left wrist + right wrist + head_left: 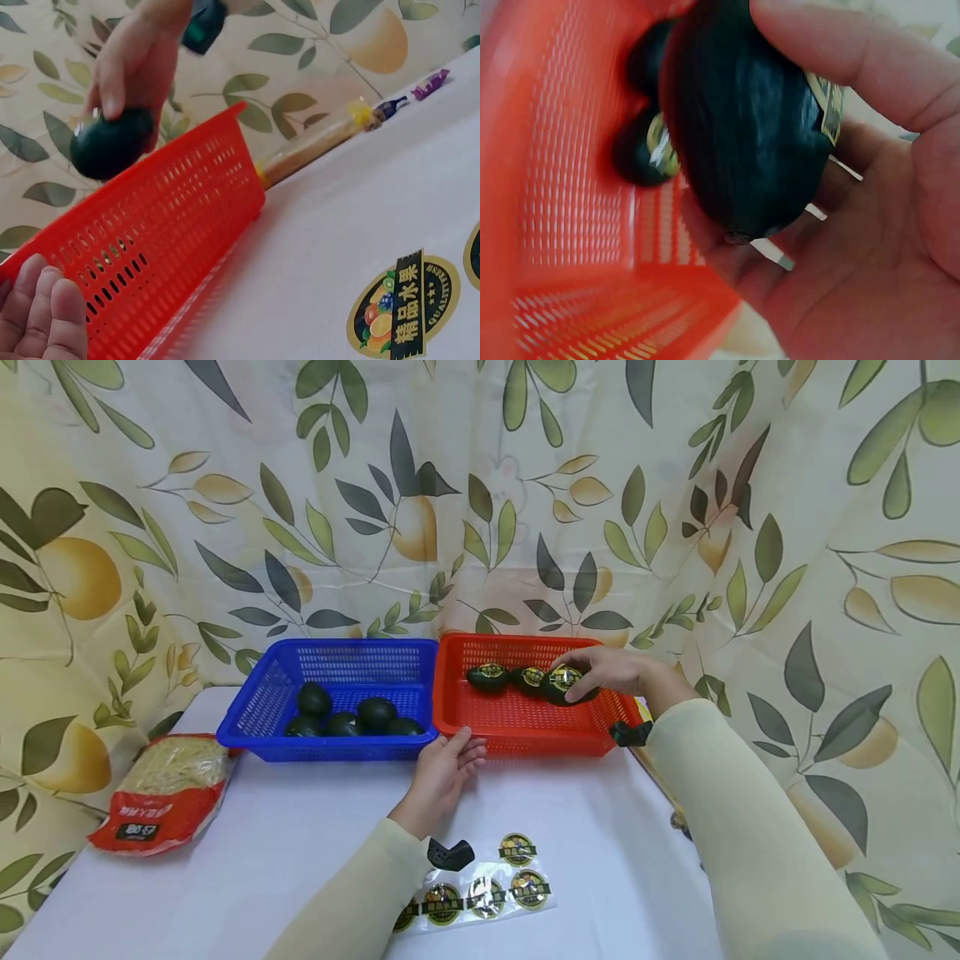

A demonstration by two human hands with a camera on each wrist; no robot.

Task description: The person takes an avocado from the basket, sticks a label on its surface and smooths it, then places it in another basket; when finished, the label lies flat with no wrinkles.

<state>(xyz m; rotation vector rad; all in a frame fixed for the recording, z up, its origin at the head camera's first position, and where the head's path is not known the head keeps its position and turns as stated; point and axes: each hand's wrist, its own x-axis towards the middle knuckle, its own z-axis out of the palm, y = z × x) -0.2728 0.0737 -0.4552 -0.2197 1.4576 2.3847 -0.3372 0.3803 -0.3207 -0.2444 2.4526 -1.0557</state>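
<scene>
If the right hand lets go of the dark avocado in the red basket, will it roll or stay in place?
The avocado is rounded and looks smooth, so it may rock or roll a little. The red basket has walls, and two other avocados lie beside it, which would probably stop it. The right hand curls round it firmly; it seems stiff.

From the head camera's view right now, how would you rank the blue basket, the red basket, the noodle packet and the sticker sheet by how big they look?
1. Blue basket and red basket: about alike, no clear winner.
2. Noodle packet and sticker sheet: close in apparent size; the sheet lies nearer the camera and an arm hides part of it, so this order is unsure.
</scene>
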